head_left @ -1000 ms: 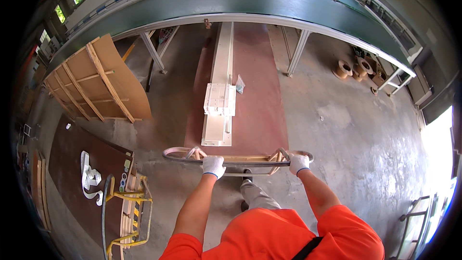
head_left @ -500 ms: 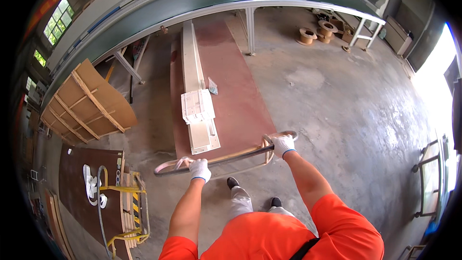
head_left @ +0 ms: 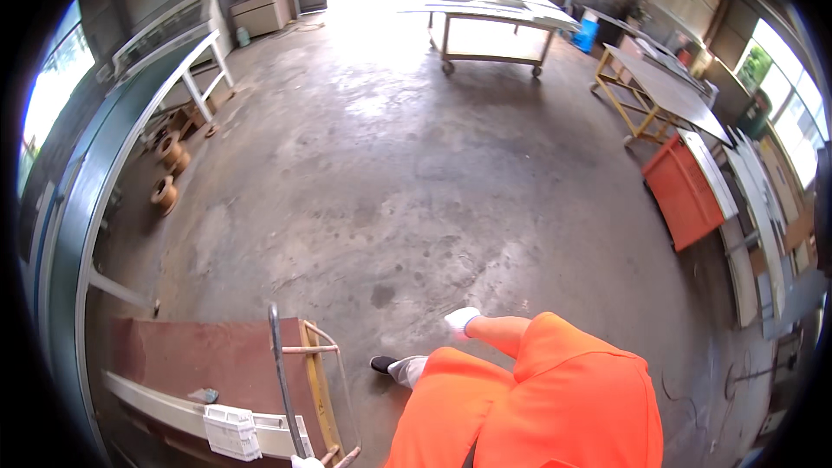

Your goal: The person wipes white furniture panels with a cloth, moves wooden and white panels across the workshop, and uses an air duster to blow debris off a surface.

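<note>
At the bottom edge, my left hand (head_left: pixel 308 462), in a white glove, is at the grey push bar (head_left: pixel 282 373) of a flat cart, closed on it; only part of the glove shows. The maroon cart bed (head_left: pixel 199 342) lies at the lower left, carrying a long white panel (head_left: pixel 165 397) with a white boxy piece (head_left: pixel 231 432) on top and a small plastic bag (head_left: pixel 205 395) beside it. My gloved right hand (head_left: pixel 462 322) is off the bar, over the bare floor in front of me, with no object seen in it; its fingers are too unclear to read.
A green conveyor table (head_left: pixel 91 182) runs along the left, with brown spools (head_left: pixel 165 195) under it. Ahead, a wheeled table (head_left: pixel 494 22) stands by the bright doorway. To the right are a yellow-legged table (head_left: pixel 667 100), an orange-red bin (head_left: pixel 689 191) and leaning panels (head_left: pixel 754 217).
My right hand has let go of the push bar. My view has turned right, so the cart now appears at the lower left and the doorway lies ahead.
</note>
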Tool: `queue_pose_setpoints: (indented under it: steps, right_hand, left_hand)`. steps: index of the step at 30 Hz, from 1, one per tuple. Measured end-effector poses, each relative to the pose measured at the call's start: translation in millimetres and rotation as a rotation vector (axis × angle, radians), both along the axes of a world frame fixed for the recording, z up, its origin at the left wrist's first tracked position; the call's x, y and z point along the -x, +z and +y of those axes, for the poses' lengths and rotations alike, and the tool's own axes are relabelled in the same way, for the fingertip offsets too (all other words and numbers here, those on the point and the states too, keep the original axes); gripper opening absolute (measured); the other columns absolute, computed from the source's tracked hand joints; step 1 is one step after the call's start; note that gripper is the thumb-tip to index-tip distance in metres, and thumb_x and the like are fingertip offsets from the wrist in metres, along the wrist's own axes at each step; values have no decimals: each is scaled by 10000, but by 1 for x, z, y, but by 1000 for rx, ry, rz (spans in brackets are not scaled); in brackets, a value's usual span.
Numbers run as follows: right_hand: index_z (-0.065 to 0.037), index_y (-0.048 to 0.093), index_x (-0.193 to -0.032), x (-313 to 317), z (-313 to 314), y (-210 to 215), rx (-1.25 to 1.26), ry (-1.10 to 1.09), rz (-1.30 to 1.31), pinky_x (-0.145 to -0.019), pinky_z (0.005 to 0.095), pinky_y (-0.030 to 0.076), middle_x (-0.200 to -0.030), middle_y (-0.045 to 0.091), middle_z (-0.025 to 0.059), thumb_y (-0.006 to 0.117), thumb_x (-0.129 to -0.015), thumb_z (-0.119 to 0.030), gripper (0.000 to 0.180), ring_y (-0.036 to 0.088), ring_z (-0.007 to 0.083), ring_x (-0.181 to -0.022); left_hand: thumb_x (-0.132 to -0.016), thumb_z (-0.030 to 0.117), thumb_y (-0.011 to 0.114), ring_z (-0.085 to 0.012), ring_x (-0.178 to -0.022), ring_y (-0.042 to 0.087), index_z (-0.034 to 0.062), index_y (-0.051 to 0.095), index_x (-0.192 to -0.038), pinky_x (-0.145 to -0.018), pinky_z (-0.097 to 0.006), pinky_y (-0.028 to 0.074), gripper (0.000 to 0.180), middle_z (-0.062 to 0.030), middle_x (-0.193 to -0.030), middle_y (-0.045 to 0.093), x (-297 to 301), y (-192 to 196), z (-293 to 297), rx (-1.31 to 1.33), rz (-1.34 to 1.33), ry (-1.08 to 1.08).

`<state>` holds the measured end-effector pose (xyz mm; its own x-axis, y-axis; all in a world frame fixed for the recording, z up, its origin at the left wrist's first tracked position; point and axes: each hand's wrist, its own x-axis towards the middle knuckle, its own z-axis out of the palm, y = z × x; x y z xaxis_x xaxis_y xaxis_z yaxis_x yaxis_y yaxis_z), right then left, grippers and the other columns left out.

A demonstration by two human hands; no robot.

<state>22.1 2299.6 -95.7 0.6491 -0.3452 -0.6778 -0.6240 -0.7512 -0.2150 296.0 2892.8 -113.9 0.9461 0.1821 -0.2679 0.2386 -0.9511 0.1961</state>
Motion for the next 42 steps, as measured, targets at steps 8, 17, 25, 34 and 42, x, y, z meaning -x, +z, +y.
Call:
queue_pose_setpoints:
  steps: [8,17,25,34,42]
  right_hand:
    - [-37,744,-1097,386,-28,3,-121,-868,350,-877,464,536,-1131,708,216,608,-800,-297,417,680,392,-1053]
    - [-44,674,-1258,537,-87,17,-214,-1077,133,-1037,442,465,-1333,630,191,636,-839,-399,551,592,359,-1234]
    - [-28,636,-1286,618,-307,86,-15,-1008,177,-1029,426,480,-1318,633,199,648,-854,-451,605,601,350,-1215]
    - [-16,603,-1328,600,-566,129,117,-849,-135,-1069,403,453,-1354,615,188,629,-889,-432,605,574,346,-1265]
    - [-33,677,-1252,738,-592,14,-64,-1364,213,-1013,387,497,-1270,669,190,721,-836,-452,592,636,337,-1179]
  left_hand:
    - [-888,218,572,-369,-955,659,45,658,-1076,-829,-450,513,270,-205,-1070,704,144,45,-315,343,239,-776]
    - [-904,246,553,-354,-998,665,53,678,-1100,-856,-444,519,302,-191,-1113,703,372,11,-549,378,853,-1112]
    - [-917,271,537,-341,-1035,670,60,694,-1121,-880,-438,524,333,-179,-1152,701,401,-11,-712,388,830,-1012]
    - [-933,299,518,-326,-1078,677,67,714,-1146,-908,-433,531,370,-166,-1196,699,311,-68,-839,-2,728,-844]
    - [-947,324,502,-313,-1115,682,74,731,-1167,-932,-427,536,404,-154,-1234,697,249,-69,-932,-763,746,-1381]
